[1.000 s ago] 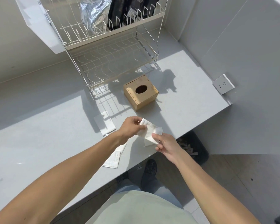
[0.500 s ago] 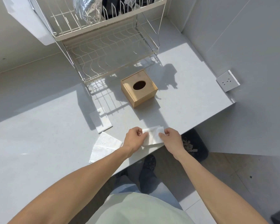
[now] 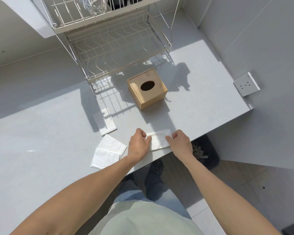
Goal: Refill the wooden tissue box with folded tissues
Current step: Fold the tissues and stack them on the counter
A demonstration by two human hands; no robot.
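A wooden tissue box (image 3: 147, 89) with a dark oval opening on top stands on the grey counter (image 3: 41, 133), lid closed. Nearer the counter's front edge lies a white folded tissue (image 3: 159, 140), flat on the surface. My left hand (image 3: 138, 145) pinches its left end and my right hand (image 3: 179, 144) pinches its right end. Two more folded tissues (image 3: 109, 153) lie overlapped to the left of my left hand. Another folded tissue (image 3: 104, 122) lies farther back, partly in shadow.
A white wire dish rack (image 3: 115, 48) stands behind the box, with a foil bag (image 3: 95, 5) on its upper tier. A wall socket (image 3: 246, 84) sits on the right wall. Below the counter edge is a dark bin (image 3: 204, 152) with scraps.
Both hands lowered the tissue from mid-air onto the counter and flattened it out between them. The two overlapped tissues on the left are now uncovered by my arm.
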